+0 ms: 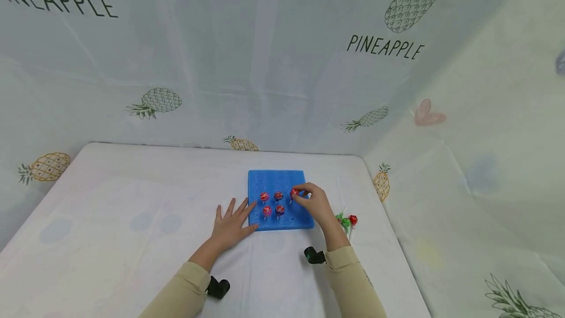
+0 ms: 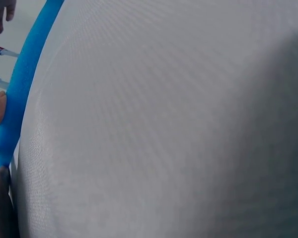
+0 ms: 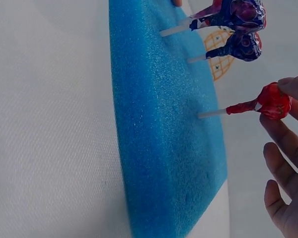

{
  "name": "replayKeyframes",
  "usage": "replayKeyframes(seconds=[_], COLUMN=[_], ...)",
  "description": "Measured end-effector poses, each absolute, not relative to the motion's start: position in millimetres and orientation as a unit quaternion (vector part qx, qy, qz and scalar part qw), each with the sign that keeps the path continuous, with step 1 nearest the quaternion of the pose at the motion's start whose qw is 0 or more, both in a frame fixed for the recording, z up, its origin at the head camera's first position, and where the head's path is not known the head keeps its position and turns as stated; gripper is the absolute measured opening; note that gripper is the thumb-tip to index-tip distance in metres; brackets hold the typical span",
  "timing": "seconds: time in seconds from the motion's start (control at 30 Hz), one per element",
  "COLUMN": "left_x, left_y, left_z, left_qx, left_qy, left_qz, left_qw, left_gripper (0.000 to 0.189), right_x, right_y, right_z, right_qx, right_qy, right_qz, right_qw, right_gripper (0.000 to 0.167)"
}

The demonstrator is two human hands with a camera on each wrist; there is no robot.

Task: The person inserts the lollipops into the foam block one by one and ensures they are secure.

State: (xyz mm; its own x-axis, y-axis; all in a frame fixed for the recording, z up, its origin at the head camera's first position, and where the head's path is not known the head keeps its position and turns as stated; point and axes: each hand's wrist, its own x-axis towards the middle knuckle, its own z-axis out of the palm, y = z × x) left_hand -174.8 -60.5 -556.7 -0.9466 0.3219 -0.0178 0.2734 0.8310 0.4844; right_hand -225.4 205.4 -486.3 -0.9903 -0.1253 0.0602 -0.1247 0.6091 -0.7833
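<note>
A blue foam block (image 1: 282, 179) lies on the white-covered table, several wrapped lollipops (image 1: 280, 209) standing in it on their sticks. My right hand (image 1: 319, 206) pinches the wrapped head of a red lollipop (image 3: 275, 102) between thumb and index finger. That lollipop's white stick meets the foam's top, as the right wrist view shows. Fingers spread, my left hand (image 1: 230, 229) rests at the block's left side, its thumb by the near left corner. Only part of that hand shows in the left wrist view, against the foam's edge.
Right of the block, partly behind my right forearm, lies a small group of green and red lollipops (image 1: 346, 221). A black wrist device (image 1: 218, 287) sits on each wrist. Cloth printed with pineapples (image 1: 412, 4) hangs behind the table and at its right.
</note>
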Motion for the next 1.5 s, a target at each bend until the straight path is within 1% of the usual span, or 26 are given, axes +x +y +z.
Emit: replayKeyframes(seconds=[0.1,0.27,0.57,0.9,1.13,1.33,1.5], left_x=[-175.0,-174.0,-172.6,-172.5,-173.7,-175.1,-175.1], left_y=[-61.0,-60.8,-59.7,-59.2,-58.7,-58.6,-58.7], left_z=[-557.1,-554.8,-551.1,-552.0,-554.3,-556.5,-556.5], left_qx=[0.155,0.155,0.152,0.152,0.153,0.151,0.15], left_qy=[0.955,0.955,0.956,0.955,0.956,0.957,0.957], left_qz=[0.246,0.246,0.246,0.247,0.246,0.242,0.242], left_qw=[0.053,0.052,0.053,0.056,0.051,0.054,0.055], left_gripper=[0.073,0.072,0.071,0.072,0.073,0.072,0.072], right_x=[-227.0,-230.4,-232.0,-231.8,-229.8,-222.3,-213.4], right_y=[204.5,204.4,202.6,199.4,199.6,207.7,222.4], right_z=[-486.9,-491.7,-500.1,-509.9,-509.5,-503.7,-500.0], right_qx=[-0.08,-0.108,-0.1,-0.096,-0.104,-0.101,-0.076], right_qy=[0.901,0.899,0.908,0.914,0.918,0.914,0.917], right_qz=[-0.426,-0.42,-0.396,-0.378,-0.362,-0.374,-0.375], right_qw=[-0.015,-0.059,-0.096,-0.112,-0.124,-0.12,-0.112], right_gripper=[0.02,0.016,0.018,0.022,0.025,0.03,0.035])
